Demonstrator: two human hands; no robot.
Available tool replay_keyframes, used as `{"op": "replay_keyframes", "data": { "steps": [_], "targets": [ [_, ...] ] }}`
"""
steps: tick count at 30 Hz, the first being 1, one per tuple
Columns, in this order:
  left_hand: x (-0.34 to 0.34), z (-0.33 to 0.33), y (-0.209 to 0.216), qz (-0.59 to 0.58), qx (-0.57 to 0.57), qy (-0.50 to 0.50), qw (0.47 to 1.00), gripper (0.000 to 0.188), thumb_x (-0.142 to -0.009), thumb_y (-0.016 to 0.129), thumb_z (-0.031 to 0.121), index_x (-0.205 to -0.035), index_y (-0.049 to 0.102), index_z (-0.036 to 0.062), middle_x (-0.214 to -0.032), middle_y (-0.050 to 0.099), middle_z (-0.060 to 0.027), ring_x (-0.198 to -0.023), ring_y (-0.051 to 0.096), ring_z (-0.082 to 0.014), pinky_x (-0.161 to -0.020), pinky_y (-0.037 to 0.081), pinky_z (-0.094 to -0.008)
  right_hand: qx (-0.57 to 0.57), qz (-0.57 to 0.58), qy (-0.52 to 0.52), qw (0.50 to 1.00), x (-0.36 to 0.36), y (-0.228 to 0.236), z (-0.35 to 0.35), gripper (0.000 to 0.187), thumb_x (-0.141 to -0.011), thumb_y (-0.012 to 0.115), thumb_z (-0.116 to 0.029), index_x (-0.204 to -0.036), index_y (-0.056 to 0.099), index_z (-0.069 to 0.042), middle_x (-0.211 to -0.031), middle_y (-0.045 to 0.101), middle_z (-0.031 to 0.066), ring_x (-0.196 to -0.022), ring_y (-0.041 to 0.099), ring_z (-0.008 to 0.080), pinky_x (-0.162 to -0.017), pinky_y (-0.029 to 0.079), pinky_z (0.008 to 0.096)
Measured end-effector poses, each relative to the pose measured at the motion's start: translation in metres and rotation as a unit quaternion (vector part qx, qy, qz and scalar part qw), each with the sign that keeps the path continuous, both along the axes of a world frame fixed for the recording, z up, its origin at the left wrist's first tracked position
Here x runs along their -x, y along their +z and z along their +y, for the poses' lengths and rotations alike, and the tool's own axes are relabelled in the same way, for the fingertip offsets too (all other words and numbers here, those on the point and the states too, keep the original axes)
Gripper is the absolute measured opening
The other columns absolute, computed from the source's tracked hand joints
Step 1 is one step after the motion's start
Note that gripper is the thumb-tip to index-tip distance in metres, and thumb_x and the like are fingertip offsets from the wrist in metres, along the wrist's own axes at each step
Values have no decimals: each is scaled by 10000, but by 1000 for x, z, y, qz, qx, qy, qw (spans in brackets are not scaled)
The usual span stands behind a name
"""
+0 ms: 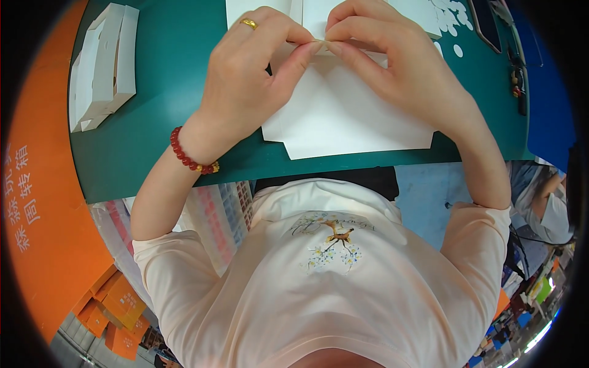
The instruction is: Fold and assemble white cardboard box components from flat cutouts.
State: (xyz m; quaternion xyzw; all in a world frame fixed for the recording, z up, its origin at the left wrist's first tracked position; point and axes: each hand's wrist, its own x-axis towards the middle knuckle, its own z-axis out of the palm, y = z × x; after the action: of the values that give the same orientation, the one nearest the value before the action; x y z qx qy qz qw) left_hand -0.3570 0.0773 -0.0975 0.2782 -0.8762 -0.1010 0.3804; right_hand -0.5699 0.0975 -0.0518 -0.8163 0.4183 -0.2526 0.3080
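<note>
A white cardboard box blank (pixel 356 116) lies on the green tabletop in front of me, its near edge notched at the corners. Over its far part, my left hand (pixel 245 73) and my right hand (pixel 402 58) meet with thumbs and index fingers pinched together. Between the fingertips is a raised edge or fold of the card, mostly covered by the fingers. A ring and a red bead bracelet (pixel 184 153) are on my left hand and wrist. More white card shows beyond the hands, cut off by the top of the view.
Folded white cartons (pixel 107 67) stand at the table's left edge. Loose white discs (pixel 451 18) and a dark phone (pixel 485 24) lie at the far right, with small dark items (pixel 517 83) nearer. An orange panel (pixel 43 184) borders the left side. Another person (pixel 546 205) sits at the right.
</note>
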Motion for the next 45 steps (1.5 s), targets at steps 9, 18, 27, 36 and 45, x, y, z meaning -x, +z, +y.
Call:
{"op": "replay_keyframes", "data": {
  "steps": [9,18,27,36,45],
  "targets": [
    [2,0,-2,60,-53,-11,997,114,-793,749,-2,-851,655,28,-840,654,-49,-702,619,-169,-594,480,-254,339,-231,184,894,17,-62,-38,115,-796,689,38,-833,593,-13,-1126,581,164,-1143,527,323,-914,473,349],
    [3,6,2,28,-1,-31,999,151,-780,749,-19,-910,690,28,-970,645,-79,-801,629,-169,-641,529,-269,351,-201,196,893,18,-64,-36,122,-805,702,42,-885,625,-9,-1137,577,170,-1139,536,320,-933,475,347],
    [-17,7,5,76,-220,-43,972,162,-837,697,-62,-986,701,0,-1131,630,-103,-968,641,-156,-792,582,-261,381,-194,211,879,20,-67,-41,120,-814,706,40,-898,644,-19,-1119,571,161,-1120,541,315,-920,478,346],
    [-8,-2,23,-41,-96,-31,994,234,-807,731,-34,-1027,729,45,-987,606,-73,-857,633,-169,-737,557,-240,388,-63,136,909,22,-34,-21,261,-781,772,-61,-1024,678,-77,-1119,588,102,-1057,563,272,-822,484,319],
    [-2,-1,17,-8,-90,-25,996,123,-795,734,48,-909,694,70,-846,574,-78,-687,593,-238,-596,500,-335,183,29,-19,983,42,-22,16,160,-762,744,11,-901,686,-41,-758,605,94,-657,606,239,-557,472,311]
  ]
}}
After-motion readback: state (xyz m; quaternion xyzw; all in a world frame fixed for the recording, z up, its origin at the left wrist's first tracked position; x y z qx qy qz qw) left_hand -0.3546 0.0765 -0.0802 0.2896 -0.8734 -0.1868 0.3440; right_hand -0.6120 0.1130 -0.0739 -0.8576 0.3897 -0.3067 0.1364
